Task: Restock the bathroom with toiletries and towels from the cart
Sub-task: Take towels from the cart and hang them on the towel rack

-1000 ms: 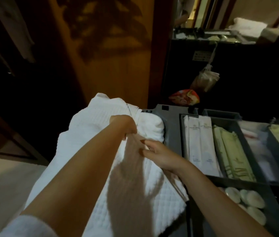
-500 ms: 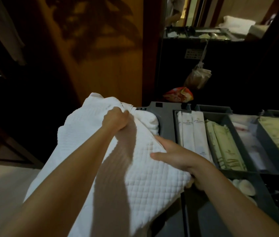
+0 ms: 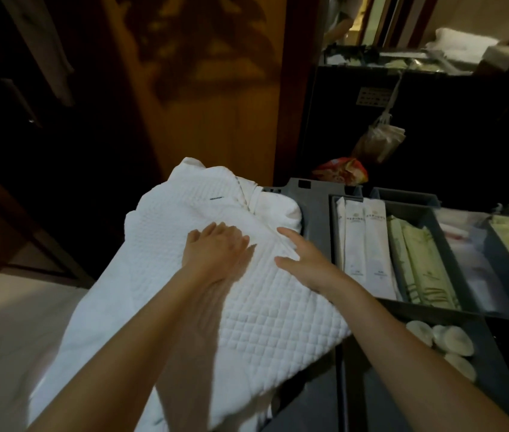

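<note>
A white quilted towel or robe (image 3: 184, 307) lies folded over the left end of the grey cart (image 3: 312, 194), hanging off its edge. My left hand (image 3: 215, 244) rests flat on the cloth with fingers spread. My right hand (image 3: 306, 260) is open just to its right, fingers straight, touching or hovering over the cloth near the cart's trays. Long white toiletry packets (image 3: 365, 241) stand in the nearest tray, with pale green packets (image 3: 418, 263) beside them.
Round white soaps (image 3: 446, 341) fill a front tray. More trays with clear-wrapped items (image 3: 477, 263) lie to the right. A second dark cart (image 3: 434, 70) with a hanging bag (image 3: 378, 141) stands behind. A wooden wall (image 3: 209, 88) is on the left, pale floor (image 3: 6, 332) below.
My left hand let go of the bunched cloth and now lies flat on it. My right hand lifted off the towel's edge and opened. The towel now lies smoother.
</note>
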The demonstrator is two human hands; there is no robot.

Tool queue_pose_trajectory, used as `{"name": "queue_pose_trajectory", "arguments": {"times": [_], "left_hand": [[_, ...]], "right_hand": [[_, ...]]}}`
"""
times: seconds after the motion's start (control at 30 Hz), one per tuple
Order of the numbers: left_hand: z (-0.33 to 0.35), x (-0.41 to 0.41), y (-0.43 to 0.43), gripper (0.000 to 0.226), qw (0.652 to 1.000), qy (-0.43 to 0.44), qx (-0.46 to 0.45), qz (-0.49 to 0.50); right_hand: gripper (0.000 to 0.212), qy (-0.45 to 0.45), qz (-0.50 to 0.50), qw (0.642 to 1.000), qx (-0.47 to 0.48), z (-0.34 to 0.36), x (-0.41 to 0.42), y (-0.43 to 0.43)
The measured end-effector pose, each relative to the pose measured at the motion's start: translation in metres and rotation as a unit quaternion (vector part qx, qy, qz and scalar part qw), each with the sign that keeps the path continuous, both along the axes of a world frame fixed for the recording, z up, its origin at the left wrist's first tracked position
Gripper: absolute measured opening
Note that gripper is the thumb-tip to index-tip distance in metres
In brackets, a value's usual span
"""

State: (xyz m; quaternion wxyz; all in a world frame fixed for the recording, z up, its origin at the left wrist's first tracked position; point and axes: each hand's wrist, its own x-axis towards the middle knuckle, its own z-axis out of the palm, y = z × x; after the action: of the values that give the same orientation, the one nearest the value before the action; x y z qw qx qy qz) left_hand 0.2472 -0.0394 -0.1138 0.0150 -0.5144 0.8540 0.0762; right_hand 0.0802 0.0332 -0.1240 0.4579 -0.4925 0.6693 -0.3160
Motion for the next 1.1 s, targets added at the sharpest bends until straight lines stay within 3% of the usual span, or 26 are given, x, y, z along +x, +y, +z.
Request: {"name": "queue_pose_trajectory", "arguments": {"times": [0.13, 0.23, 0.3, 0.37, 0.43, 0.6, 0.73, 0.8, 0.87, 1.1], "left_hand": [[0.000, 0.035, 0.012, 0.046, 0.996, 0.061, -0.034, 0.060], [-0.009, 0.067, 0.015, 0.060, 0.981, 0.103, -0.035, 0.159], [-0.017, 0.089, 0.014, 0.079, 0.954, 0.176, 0.005, 0.243], [-0.020, 0.105, 0.015, 0.103, 0.885, 0.339, 0.062, 0.314], [-0.014, 0.112, 0.017, 0.097, 0.822, 0.441, 0.074, 0.354], [-0.007, 0.120, -0.002, 0.066, 0.718, 0.528, 0.171, 0.420], [0.012, 0.118, -0.007, 0.037, 0.689, 0.546, 0.268, 0.394], [0.023, 0.113, -0.009, 0.039, 0.634, 0.582, 0.344, 0.376], [0.029, 0.112, -0.013, 0.061, 0.593, 0.591, 0.405, 0.369], [0.049, 0.113, -0.016, 0.041, 0.613, 0.571, 0.460, 0.296]], "right_hand": [[0.043, 0.083, -0.009, 0.993, -0.084, -0.011, 0.003, 0.006], [0.041, 0.225, -0.009, 0.971, -0.085, -0.012, 0.011, 0.009], [0.041, 0.388, 0.026, 0.919, -0.070, -0.009, 0.013, 0.012], [0.041, 0.472, 0.052, 0.878, -0.068, -0.005, 0.012, 0.015], [0.042, 0.478, 0.054, 0.875, -0.056, -0.003, 0.012, 0.016], [0.045, 0.440, 0.049, 0.896, -0.013, -0.008, 0.013, 0.016], [0.045, 0.438, 0.051, 0.898, 0.005, -0.010, 0.011, 0.015], [0.045, 0.437, 0.051, 0.898, 0.011, -0.012, 0.010, 0.014], [0.045, 0.436, 0.052, 0.898, 0.011, -0.014, 0.008, 0.012], [0.049, 0.392, 0.011, 0.920, -0.005, -0.004, 0.012, 0.013]]}}
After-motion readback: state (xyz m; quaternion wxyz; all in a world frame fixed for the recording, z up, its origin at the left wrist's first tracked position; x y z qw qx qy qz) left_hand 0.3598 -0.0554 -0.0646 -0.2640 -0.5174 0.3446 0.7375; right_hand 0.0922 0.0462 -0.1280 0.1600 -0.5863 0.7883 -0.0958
